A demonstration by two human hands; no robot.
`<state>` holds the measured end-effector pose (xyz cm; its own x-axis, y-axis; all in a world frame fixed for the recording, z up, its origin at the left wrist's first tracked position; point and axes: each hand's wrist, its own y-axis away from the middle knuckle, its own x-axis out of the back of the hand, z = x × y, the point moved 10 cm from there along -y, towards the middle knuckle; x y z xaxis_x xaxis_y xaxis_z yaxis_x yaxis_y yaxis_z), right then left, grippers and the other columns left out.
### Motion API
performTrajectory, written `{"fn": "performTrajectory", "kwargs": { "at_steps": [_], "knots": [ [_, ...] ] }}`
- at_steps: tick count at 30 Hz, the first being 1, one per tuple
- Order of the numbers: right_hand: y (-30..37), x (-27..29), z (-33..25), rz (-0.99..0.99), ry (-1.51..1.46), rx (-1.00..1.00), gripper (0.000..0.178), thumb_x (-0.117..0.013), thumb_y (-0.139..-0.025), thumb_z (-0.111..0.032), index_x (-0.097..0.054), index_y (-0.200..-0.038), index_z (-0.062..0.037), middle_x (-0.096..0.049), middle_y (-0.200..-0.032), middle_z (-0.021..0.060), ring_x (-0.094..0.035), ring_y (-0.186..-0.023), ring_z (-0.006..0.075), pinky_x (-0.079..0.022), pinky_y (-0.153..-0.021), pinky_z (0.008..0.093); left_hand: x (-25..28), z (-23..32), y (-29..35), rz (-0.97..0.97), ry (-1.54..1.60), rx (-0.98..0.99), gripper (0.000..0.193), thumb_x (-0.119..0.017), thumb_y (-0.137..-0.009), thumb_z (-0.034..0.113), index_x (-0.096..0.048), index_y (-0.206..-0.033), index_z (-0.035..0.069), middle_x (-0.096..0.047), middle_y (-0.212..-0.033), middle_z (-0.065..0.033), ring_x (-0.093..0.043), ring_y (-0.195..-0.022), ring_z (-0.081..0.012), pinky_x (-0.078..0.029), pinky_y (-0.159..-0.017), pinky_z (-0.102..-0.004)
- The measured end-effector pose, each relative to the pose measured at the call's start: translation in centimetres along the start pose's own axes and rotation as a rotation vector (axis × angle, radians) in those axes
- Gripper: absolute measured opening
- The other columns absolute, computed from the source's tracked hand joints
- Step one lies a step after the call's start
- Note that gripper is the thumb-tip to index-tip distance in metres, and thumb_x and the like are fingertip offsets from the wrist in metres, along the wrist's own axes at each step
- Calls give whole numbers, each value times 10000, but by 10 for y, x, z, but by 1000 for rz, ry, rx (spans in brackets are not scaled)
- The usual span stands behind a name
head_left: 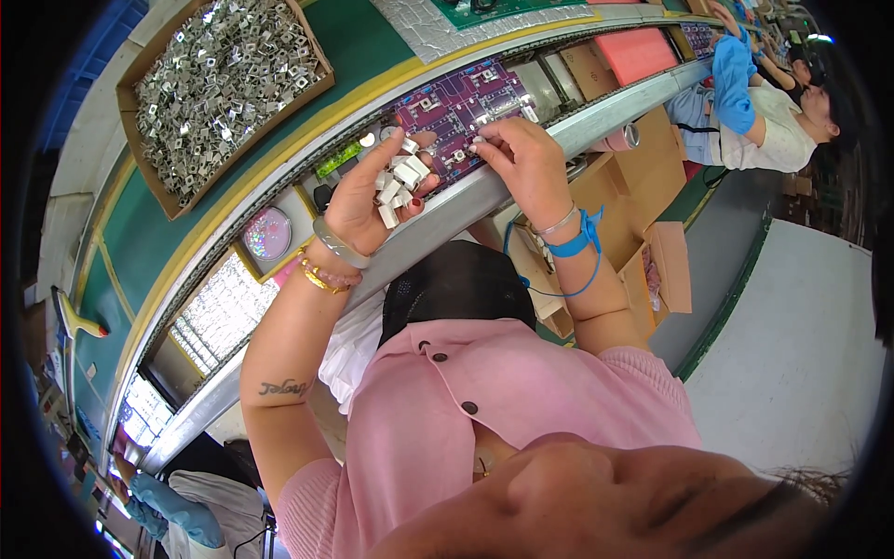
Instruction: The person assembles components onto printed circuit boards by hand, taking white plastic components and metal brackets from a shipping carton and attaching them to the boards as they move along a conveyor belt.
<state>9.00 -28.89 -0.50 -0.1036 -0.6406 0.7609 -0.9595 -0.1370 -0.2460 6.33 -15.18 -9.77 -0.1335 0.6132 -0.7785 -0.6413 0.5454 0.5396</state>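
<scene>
My left hand (358, 200) is turned palm up with its fingers curled around several small white, box-shaped connectors (408, 172). Beside it, my right hand (529, 163) pinches thumb and fingertips together over the near edge of a purple circuit board (438, 116). Whatever lies between those fingertips is too small to make out. The board rests on the conveyor track and carries several small metal-looking parts. A blue wrist strap (575, 244) with a thin cord circles my right wrist.
Across the track stands an open cardboard box (321, 70) heaped with silver metal connectors. A pink-red block (638, 54) lies further right along the line, and cardboard cartons (643, 177) stand below the rail (596, 121). Other people sit along the line at both ends.
</scene>
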Motion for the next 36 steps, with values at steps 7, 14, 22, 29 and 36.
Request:
{"fn": "performTrajectory", "kwargs": {
  "at_steps": [7, 14, 22, 29, 36],
  "knots": [
    [0, 0, -6, 37, 97, 99, 144, -689, -728, -97, -625, -843, -39, -576, -717, 81, -568, -650, 225, -450, -581, 320, -4, -1, -2, -42, 15, 2, 400, -561, -885, 370, -568, -1109, 39, -614, -840, -21, -640, -710, -122, -491, -444, -190],
    [-1, -4, -2, 5, 76, 3, 134, -686, -717, -119, -612, -801, -46, -573, -718, 88, -550, -710, 278, -443, -624, 369, -4, -3, -2, -44, 16, 0, 405, -560, -885, 376, -563, -1111, 40, -610, -832, -23, -639, -709, -120, -497, -443, -187],
    [-2, -6, -4, -19, 100, -7, 145, -689, -709, -112, -592, -795, -45, -562, -705, 91, -541, -697, 281, -434, -615, 381, -5, -1, -1, -52, 5, -4, 404, -557, -887, 374, -564, -1113, 39, -609, -831, -21, -641, -720, -124, -499, -444, -188],
    [-11, -1, -6, -21, -82, -79, 194, -691, -714, -113, -604, -874, -46, -554, -705, 76, -532, -669, 261, -438, -608, 351, -4, -1, -3, -38, -42, -8, 386, -553, -890, 373, -582, -1090, 44, -623, -824, -29, -648, -724, -133, -493, -424, -189],
    [-23, -28, -70, -245, -176, 341, 292, -641, -762, -167, -612, -1023, -38, -564, -814, 87, -500, -767, 248, -402, -728, 335, -10, 0, 2, -61, -149, -28, 390, -529, -893, 413, -569, -1045, 56, -635, -832, -51, -652, -719, -141, -492, -410, -190]
  ]
}}
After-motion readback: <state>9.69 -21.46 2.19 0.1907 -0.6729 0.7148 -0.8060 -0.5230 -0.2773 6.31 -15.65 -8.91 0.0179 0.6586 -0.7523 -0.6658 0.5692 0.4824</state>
